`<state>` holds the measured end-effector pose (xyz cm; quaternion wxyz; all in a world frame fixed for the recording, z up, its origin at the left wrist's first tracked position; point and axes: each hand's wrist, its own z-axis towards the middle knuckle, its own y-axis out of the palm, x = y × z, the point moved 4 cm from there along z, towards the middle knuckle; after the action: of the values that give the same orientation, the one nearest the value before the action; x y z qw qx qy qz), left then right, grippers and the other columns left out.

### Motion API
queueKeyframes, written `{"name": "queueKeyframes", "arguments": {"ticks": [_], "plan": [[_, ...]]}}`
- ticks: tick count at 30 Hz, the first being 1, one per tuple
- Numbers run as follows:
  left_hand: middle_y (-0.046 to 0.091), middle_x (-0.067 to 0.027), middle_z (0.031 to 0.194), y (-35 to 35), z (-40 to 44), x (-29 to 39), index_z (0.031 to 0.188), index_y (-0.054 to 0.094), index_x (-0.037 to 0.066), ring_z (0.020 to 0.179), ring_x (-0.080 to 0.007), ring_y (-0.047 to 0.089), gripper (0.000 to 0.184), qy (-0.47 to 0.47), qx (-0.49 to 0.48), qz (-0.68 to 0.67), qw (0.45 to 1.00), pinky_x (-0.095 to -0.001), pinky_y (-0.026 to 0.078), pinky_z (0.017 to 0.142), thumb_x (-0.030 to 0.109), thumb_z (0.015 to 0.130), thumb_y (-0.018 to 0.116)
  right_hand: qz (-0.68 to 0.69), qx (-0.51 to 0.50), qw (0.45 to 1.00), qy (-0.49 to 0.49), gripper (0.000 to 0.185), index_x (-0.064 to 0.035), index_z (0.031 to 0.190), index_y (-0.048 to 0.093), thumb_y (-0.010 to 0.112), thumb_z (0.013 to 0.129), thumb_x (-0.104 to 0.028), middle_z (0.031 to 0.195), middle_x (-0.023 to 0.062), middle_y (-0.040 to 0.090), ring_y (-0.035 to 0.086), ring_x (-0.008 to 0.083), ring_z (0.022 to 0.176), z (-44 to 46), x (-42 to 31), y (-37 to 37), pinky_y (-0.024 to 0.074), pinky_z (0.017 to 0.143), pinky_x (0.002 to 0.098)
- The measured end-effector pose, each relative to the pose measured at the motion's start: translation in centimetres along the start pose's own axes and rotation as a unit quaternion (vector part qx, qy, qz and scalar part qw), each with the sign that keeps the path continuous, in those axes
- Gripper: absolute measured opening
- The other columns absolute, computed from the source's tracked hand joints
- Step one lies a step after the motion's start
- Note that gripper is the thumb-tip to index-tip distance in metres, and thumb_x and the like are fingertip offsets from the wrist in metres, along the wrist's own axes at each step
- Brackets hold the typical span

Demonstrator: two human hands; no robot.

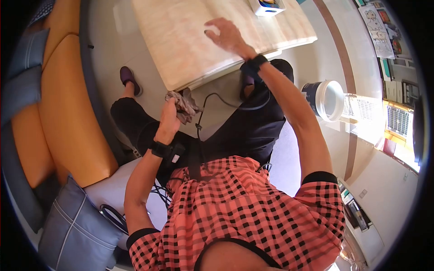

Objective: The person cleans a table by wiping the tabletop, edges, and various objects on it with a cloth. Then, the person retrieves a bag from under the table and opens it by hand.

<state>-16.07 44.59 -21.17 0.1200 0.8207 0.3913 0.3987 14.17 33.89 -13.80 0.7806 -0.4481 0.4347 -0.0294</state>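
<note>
At the bottom of the frame, nearest you, is your checked shirt [244, 198]. Left of centre, your left hand [169, 118] is closed round a crumpled cloth [186, 107], just beside a corner of the table [181, 49]; you can't tell whether the two touch. At upper centre, your right hand [227, 37] is over the tabletop, thumb and fingers loosely apart, nothing visible in it; contact with the surface is unclear. Right of frame is a bucket [312, 95]; at the top edge, a white container [268, 11] sits on the table. With the cloth in your grip, your work looks unfinished; how much is done or left doesn't show.
</note>
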Motion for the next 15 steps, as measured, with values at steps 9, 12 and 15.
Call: {"name": "queueKeyframes", "arguments": {"ticks": [9, 12, 15], "plan": [[0.061, -0.0086, 0.107, 10.9, -0.8, 0.8, 0.114, 0.054, 0.004, 0.093, -0.0218, 0.06, 0.043, -0.005, -0.073, -0.007, 0.997, -0.0391, 0.05, 0.081, 0.039, 0.101, 0.033, 0.172, -0.233, 0.947, 0.138, 0.05, -0.0026, 0.124, 0.052, 0.053, 0.093, -0.042, 0.104, 0.0199, 0.063, 0.063, 0.0313, 0.098, -14.3, -7.5, -0.8, 0.0486, 0.085, 0.0373], [0.062, -0.0082, 0.106, 14.1, -1.1, 2.5, 0.119, 0.053, 0.006, 0.094, -0.0223, 0.06, 0.053, -0.07, -0.077, 0.102, 0.989, -0.0416, 0.049, 0.082, 0.05, 0.1, 0.033, 0.378, -0.228, 0.865, 0.24, 0.065, -0.0037, 0.14, 0.035, 0.059, 0.091, -0.039, 0.116, 0.0158, 0.059, 0.057, 0.0235, 0.109, -15.3, -5.9, 0.2, 0.0444, 0.095, 0.0329], [0.062, -0.0102, 0.107, 15.4, -0.8, 3.8, 0.123, 0.052, 0.006, 0.09, -0.0226, 0.062, 0.055, -0.083, -0.13, 0.2, 0.968, -0.0374, 0.051, 0.078, 0.052, 0.099, 0.034, 0.504, -0.175, 0.784, 0.318, 0.054, -0.0036, 0.134, 0.042, 0.064, 0.088, -0.023, 0.106, 0.0103, 0.06, 0.059, 0.0211, 0.102, -15.5, -6.7, -1.9, 0.0502, 0.088, 0.034]]}}
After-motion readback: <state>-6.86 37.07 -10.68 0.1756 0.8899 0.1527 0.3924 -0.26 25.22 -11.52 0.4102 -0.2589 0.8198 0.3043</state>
